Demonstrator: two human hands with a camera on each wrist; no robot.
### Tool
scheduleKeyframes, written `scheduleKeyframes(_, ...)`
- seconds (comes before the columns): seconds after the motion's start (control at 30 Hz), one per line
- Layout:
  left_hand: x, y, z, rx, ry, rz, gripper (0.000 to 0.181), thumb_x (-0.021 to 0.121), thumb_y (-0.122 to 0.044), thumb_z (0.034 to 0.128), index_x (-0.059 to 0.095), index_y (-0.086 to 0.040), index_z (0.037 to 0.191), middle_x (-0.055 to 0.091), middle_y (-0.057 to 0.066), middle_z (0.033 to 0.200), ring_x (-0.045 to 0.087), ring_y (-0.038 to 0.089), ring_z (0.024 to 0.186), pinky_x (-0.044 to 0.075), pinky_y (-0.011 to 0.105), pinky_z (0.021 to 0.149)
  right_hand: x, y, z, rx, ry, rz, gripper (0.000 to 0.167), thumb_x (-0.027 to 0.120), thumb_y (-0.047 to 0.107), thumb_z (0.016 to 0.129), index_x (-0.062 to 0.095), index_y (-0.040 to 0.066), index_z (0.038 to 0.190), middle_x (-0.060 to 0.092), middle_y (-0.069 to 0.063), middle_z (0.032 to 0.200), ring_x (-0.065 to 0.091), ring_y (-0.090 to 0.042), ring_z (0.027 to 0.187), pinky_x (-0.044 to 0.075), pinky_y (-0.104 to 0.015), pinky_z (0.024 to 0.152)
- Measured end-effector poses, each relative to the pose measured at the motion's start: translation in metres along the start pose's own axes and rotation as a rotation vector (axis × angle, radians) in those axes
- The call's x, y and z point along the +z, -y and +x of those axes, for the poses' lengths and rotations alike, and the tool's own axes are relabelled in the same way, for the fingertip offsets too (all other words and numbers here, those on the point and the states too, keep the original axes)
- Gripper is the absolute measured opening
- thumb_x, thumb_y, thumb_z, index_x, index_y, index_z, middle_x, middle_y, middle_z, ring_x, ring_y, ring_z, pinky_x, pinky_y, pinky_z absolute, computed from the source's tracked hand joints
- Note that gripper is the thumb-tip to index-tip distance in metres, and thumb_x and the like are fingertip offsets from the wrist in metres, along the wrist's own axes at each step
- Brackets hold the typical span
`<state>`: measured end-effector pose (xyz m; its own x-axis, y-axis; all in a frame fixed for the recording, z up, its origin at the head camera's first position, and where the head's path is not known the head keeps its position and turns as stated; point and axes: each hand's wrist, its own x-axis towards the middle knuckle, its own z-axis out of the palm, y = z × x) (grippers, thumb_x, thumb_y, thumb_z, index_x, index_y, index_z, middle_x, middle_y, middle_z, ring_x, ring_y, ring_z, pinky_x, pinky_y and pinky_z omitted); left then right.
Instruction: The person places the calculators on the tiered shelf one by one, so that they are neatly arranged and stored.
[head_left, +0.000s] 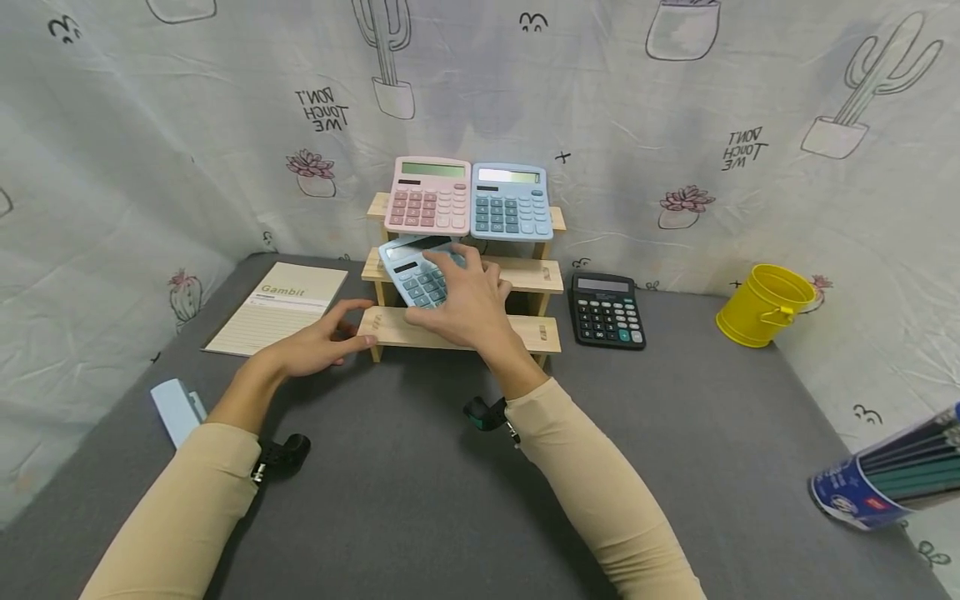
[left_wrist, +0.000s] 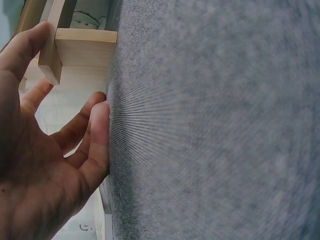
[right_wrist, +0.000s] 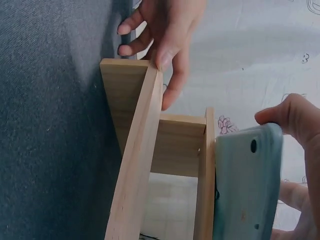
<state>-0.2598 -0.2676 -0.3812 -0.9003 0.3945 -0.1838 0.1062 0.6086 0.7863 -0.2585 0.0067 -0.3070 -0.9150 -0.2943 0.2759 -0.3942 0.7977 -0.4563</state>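
My right hand (head_left: 470, 300) grips a light blue calculator (head_left: 422, 285) by its sides, tilted above the middle step of a wooden tiered stand (head_left: 525, 333). In the right wrist view, the back of the calculator (right_wrist: 245, 180) shows, its lower edge close against a board; contact is hard to tell. My left hand (head_left: 318, 340) pinches the left end of the stand's lowest board between thumb and index finger, its other fingers loosely curled near the cloth. A pink calculator (head_left: 428, 197) and another blue calculator (head_left: 512, 202) lean side by side on the top step.
Right of the stand lies a black calculator (head_left: 607, 310), with a yellow bucket (head_left: 765, 305) farther right. A pencil tub (head_left: 862, 492) lies tipped at the right edge. On the left are a notepad (head_left: 277, 310) and a pale blue stapler-like object (head_left: 177, 410). Printed cloth (head_left: 480, 100) hangs behind.
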Motion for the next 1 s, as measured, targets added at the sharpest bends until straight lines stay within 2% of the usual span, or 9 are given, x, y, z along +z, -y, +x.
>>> scheduleKeyframes(0.3,0.002,-0.003,0.003,0.009,0.002,0.011,0.077,0.057,-0.051,0.1037,0.013,-0.028,0.163,0.045,0.026,0.145,0.054,0.040,0.128,0.054,0.050,0.094,0.006,-0.009,0.001,0.030,-0.106,0.089,0.079,0.079,0.049,0.079,0.051,0.032,0.150,0.032,-0.009,0.163,0.033,-0.044,0.140,0.028,-0.064,0.107)
scheduleKeyframes(0.4,0.001,-0.004,0.003,0.019,0.002,0.018,0.077,0.057,-0.050,0.1041,0.013,-0.027,0.163,0.046,0.026,0.145,0.054,0.040,0.127,0.054,0.050,0.093,0.008,-0.013,0.004,0.050,-0.138,0.089,0.076,0.078,0.048,0.078,0.054,0.030,0.148,0.035,-0.009,0.160,0.034,-0.044,0.138,0.028,-0.063,0.106)
scheduleKeyframes(0.53,0.000,-0.005,0.004,0.025,0.005,0.022,0.076,0.057,-0.050,0.1044,0.013,-0.027,0.163,0.045,0.027,0.146,0.053,0.041,0.129,0.054,0.051,0.094,0.011,-0.014,0.010,0.070,-0.134,0.051,0.076,0.077,0.057,0.081,0.055,0.028,0.147,0.037,-0.010,0.159,0.036,-0.043,0.137,0.027,-0.061,0.107)
scheduleKeyframes(0.73,0.000,-0.006,0.006,0.012,0.001,0.026,0.077,0.056,-0.052,0.1036,0.013,-0.028,0.163,0.045,0.026,0.145,0.054,0.041,0.128,0.053,0.052,0.095,0.010,-0.012,0.015,0.073,-0.050,-0.011,0.086,0.071,0.072,0.083,0.050,0.025,0.152,0.033,-0.009,0.162,0.032,-0.041,0.141,0.024,-0.058,0.114)
scheduleKeyframes(0.9,0.001,-0.002,0.004,0.003,-0.007,0.018,0.077,0.057,-0.052,0.1033,0.014,-0.028,0.162,0.046,0.026,0.144,0.055,0.041,0.126,0.054,0.049,0.093,0.001,-0.013,0.016,0.013,0.105,0.014,0.086,0.075,0.056,0.088,0.039,0.025,0.159,0.023,-0.011,0.168,0.023,-0.046,0.146,0.023,-0.063,0.114)
scheduleKeyframes(1.0,0.000,0.000,0.002,-0.006,-0.008,0.010,0.077,0.058,-0.051,0.1032,0.014,-0.029,0.162,0.045,0.026,0.144,0.054,0.041,0.127,0.054,0.049,0.092,-0.001,-0.014,0.017,-0.007,0.153,0.053,0.082,0.074,0.046,0.092,0.036,0.025,0.160,0.020,-0.012,0.169,0.020,-0.047,0.147,0.022,-0.063,0.113)
